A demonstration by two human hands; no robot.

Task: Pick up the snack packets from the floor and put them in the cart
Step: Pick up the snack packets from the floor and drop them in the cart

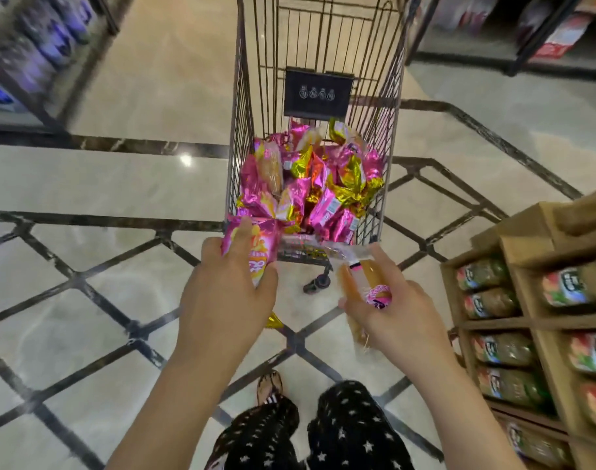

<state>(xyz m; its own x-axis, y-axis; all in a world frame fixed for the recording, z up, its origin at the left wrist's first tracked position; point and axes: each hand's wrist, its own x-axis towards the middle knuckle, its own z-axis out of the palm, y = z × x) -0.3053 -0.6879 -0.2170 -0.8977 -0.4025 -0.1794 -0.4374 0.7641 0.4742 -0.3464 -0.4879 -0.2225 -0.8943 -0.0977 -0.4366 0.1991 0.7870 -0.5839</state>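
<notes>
A wire shopping cart (242, 106) stands in front of me, its bottom filled with several pink and gold snack packets (310, 181). My left hand (228, 296) grips a pink and yellow snack packet (261, 245) just at the cart's near edge. My right hand (391, 310) holds a clear packet with an orange-brown snack inside (357, 276), slightly lower and to the right of the cart's near corner. Both packets are off the floor.
A wooden shelf (527, 300) of green packaged goods stands close on my right. Store shelves (35, 45) line the far left and far right. The tiled floor (86, 283) has dark diagonal lines. My legs and a sandalled foot (269, 388) are below.
</notes>
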